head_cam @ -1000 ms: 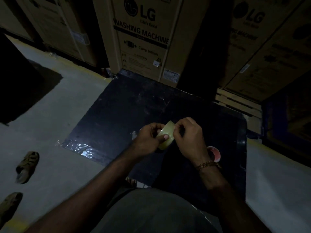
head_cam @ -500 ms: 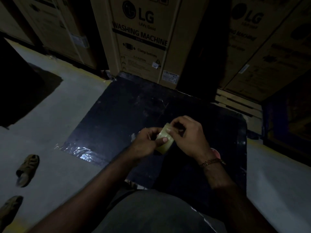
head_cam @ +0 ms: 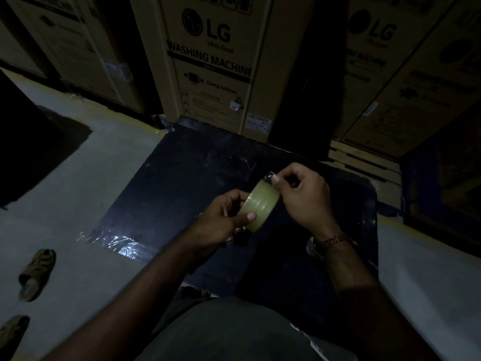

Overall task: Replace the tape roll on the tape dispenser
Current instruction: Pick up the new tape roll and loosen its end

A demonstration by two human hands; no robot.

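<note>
A roll of clear yellowish tape [head_cam: 260, 204] is held above a black board [head_cam: 182, 183]. My left hand [head_cam: 221, 220] grips the roll from the left, thumb pressed across its lower face. My right hand [head_cam: 302, 194] pinches the loose tape end [head_cam: 270, 175] at the top of the roll, lifted a little off it. A small part of a round object [head_cam: 310, 246] shows on the board just behind my right wrist, mostly hidden. I cannot make out a tape dispenser in this dim view.
Tall cardboard washing machine boxes [head_cam: 216, 61] stand close behind the board. Wooden pallet slats [head_cam: 361, 157] lie at the back right. Two sandals [head_cam: 36, 274] rest on the grey concrete floor at the left. Crinkled plastic wrap [head_cam: 114, 243] edges the board's near left corner.
My right hand has risen from the roll's face to its top and now pinches a lifted tape end. The left hand keeps its hold on the roll.
</note>
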